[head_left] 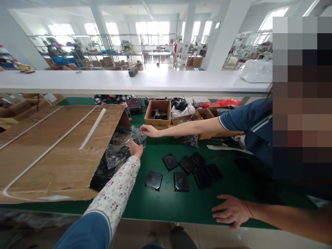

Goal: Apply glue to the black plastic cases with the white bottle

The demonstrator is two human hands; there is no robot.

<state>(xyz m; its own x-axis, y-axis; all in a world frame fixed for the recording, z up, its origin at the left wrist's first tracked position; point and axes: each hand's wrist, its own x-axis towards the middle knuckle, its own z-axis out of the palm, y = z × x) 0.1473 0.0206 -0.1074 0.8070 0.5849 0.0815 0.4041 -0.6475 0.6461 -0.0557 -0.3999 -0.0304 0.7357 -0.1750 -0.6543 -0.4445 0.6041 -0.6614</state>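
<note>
My left hand point(135, 149), in a floral sleeve, reaches forward across the green table point(166, 204). Its fingers are closed on a crumpled clear plastic bag point(121, 147) at the mouth of a large cardboard box point(57, 148) lying on its side. A co-worker in a blue shirt reaches in from the right; that person's hand point(149, 130) touches the same bag just above mine. Several flat black square parts point(181, 169) lie on the table to the right of my hand. My right hand is not in view.
A bare hand point(230, 211) with a red wrist string rests flat on the table's near edge; it seems to be the co-worker's. Small open cartons point(158, 114) and bags stand at the back under a white shelf point(129, 83).
</note>
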